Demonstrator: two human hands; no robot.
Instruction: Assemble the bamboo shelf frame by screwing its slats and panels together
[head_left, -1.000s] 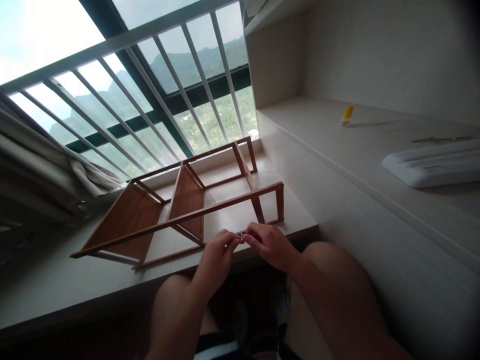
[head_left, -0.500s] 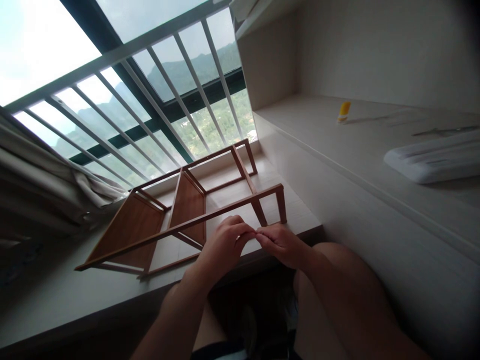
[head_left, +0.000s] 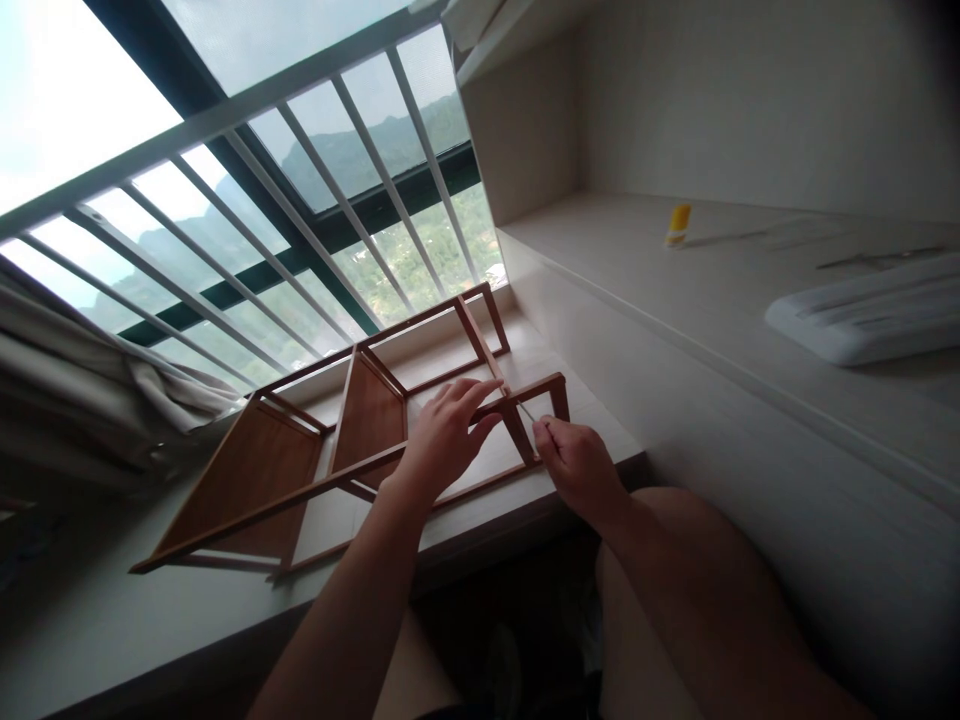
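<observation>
Panels (head_left: 373,402) fill two bays of the wooden rack (head_left: 358,463); its end joint (head_left: 508,403) seems unfinished, left hand (head_left: 448,428) spread beside it, right hand (head_left: 579,462) pinching a thin rod (head_left: 527,412).

Thin rod (head_left: 528,411) partly hidden in right hand (head_left: 579,466), white object (head_left: 862,312) cropped at right edge
</observation>
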